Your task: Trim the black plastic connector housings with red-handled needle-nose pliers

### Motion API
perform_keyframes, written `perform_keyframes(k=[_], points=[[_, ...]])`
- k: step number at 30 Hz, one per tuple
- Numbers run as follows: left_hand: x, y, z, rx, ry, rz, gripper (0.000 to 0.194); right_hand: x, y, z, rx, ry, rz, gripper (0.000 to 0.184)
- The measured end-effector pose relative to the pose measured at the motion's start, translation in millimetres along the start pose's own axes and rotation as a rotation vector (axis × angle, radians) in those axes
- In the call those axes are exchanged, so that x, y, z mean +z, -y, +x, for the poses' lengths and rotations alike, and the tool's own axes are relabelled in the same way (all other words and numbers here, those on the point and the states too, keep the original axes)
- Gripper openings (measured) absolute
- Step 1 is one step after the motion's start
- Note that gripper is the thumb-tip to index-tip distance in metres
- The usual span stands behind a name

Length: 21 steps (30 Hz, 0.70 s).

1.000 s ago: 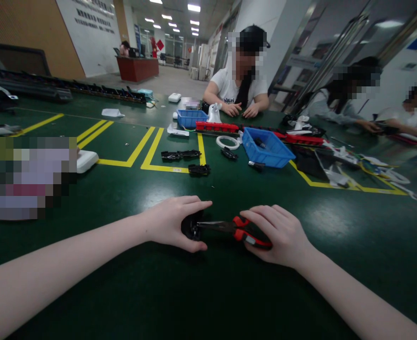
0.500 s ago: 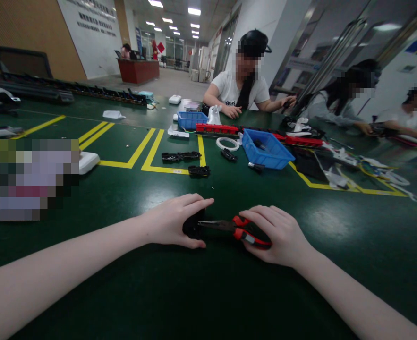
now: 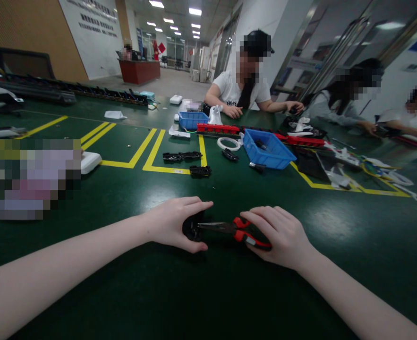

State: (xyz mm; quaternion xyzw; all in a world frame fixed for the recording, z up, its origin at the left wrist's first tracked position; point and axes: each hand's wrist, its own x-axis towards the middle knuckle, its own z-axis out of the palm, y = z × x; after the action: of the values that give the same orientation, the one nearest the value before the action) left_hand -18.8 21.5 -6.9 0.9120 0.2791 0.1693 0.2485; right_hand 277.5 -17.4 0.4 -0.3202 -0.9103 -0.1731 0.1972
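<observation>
Right hand (image 3: pixel 279 236) is gripping pliers (image 3: pixel 238 231) aimed at nine o'clock
Left hand (image 3: pixel 170 224) is grasping a black part (image 3: pixel 190 228), ideally bracing it firmly.

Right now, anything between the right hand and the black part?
Only the pliers, held in the right hand, their tips at the black part in the left hand. Nothing else visible stands between; whether the tips grip it is too small to tell.
</observation>
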Motion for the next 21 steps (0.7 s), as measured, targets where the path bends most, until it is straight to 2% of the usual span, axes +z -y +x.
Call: perform_keyframes(k=[11,21], points=[[-0.1,0.4,1.8,0.041,-0.011,0.062,0.085,2.8,-3.6,-1.3,0.045,0.047,0.063,0.04],[-1.7,2.1,7.2,0.073,0.035,0.133,0.072,0.7,-4.5,0.8,0.077,0.16,0.104,0.039]])
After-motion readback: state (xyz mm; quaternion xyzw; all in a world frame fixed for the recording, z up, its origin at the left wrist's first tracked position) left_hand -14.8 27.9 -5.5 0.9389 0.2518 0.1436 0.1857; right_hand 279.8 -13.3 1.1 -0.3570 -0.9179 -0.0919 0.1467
